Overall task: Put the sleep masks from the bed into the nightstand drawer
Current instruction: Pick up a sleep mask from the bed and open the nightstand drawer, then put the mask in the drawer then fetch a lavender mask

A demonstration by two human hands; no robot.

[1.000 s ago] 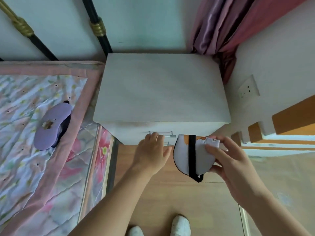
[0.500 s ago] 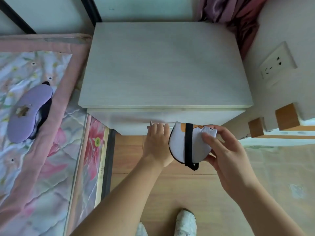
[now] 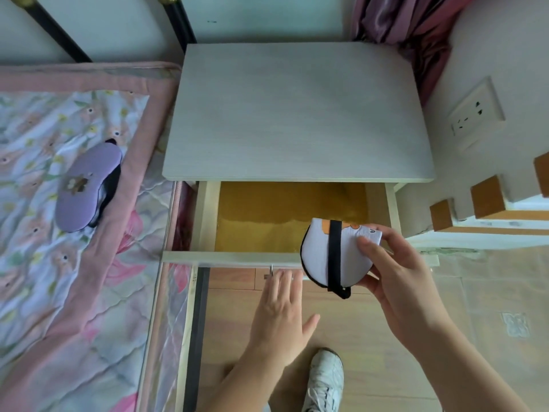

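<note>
The nightstand (image 3: 297,114) stands beside the bed with its top drawer (image 3: 237,258) pulled out, showing a bare yellow-lined bottom. My right hand (image 3: 395,272) holds a folded white sleep mask (image 3: 319,257) with a black strap and orange print over the drawer's front right corner. My left hand (image 3: 282,310) hovers just below the metal drawer handle (image 3: 271,270), fingers spread, holding nothing. A purple sleep mask (image 3: 86,185) lies on the flowered bedspread (image 3: 59,292) to the left.
A wall socket (image 3: 475,114) sits on the right wall, with wooden blocks (image 3: 487,197) of a white frame below it. Pink curtains (image 3: 410,22) hang at the back right. My white shoe (image 3: 325,379) rests on the wooden floor.
The drawer went from closed to pulled out. My left hand has come off the handle and spread open. The white mask stays in my right hand, now over the drawer.
</note>
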